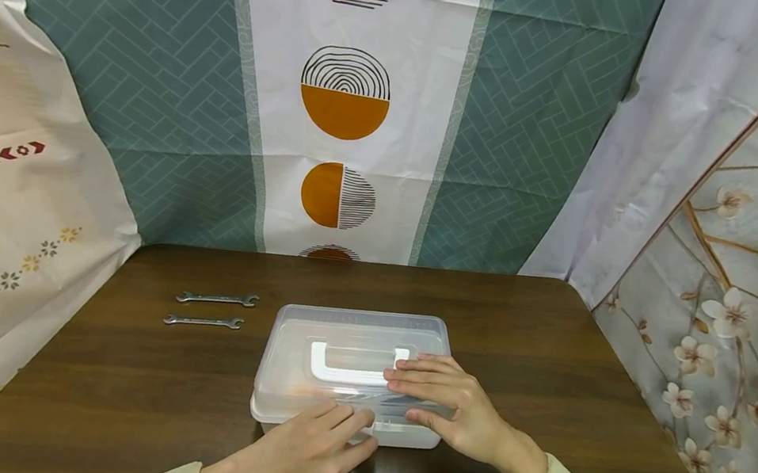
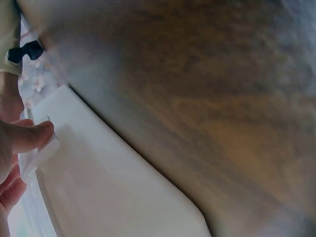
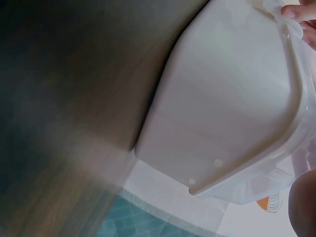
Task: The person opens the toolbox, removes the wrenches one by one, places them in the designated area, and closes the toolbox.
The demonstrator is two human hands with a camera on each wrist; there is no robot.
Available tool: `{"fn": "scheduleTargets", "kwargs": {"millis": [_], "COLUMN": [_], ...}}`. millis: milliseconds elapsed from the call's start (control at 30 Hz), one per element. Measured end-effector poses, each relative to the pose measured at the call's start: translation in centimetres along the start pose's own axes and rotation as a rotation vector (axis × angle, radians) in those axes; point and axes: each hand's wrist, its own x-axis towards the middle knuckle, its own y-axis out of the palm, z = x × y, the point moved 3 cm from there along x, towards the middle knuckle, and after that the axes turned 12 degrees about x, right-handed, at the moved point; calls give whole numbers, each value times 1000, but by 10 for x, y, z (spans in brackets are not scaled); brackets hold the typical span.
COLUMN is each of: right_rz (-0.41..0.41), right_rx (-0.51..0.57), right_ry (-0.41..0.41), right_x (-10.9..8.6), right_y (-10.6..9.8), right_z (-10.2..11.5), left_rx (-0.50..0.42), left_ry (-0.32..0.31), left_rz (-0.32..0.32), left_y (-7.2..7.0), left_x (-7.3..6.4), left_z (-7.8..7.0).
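A plastic storage box [image 1: 356, 325] with a clear lid and a white base sits on the table. A white carry handle [image 1: 339, 375] lies flat on its lid, which is down. At the middle of the front side, my left hand [image 1: 315, 452] pinches the front latch [image 2: 45, 153] between thumb and fingers. The left wrist view shows that latch standing out from the base wall. My right hand [image 1: 464, 408] rests on the right part of the lid, its straight fingers reaching over the handle's end. The contents are blurred through the plastic.
Two open-ended wrenches, an upper one [image 1: 216, 299] and a lower one [image 1: 203, 321], lie left of the box on the brown wooden table [image 1: 115, 385]. Patterned cloth hangs behind the table [image 1: 544, 130] and on both sides.
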Motion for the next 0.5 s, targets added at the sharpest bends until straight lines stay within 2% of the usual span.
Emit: {"fn": "scheduleTargets", "kwargs": {"millis": [167, 500], "right_rz": [-6, -11], "right_rx": [9, 14], "right_ry": [10, 14], "right_x": [0, 1], "right_y": [1, 0], "right_z": [1, 2], "left_rx": [-3, 26], "left_ry": [2, 12], "left_rz": [-25, -31], "left_y": [1, 1], "left_x": [0, 3], "left_z": [0, 0]}}
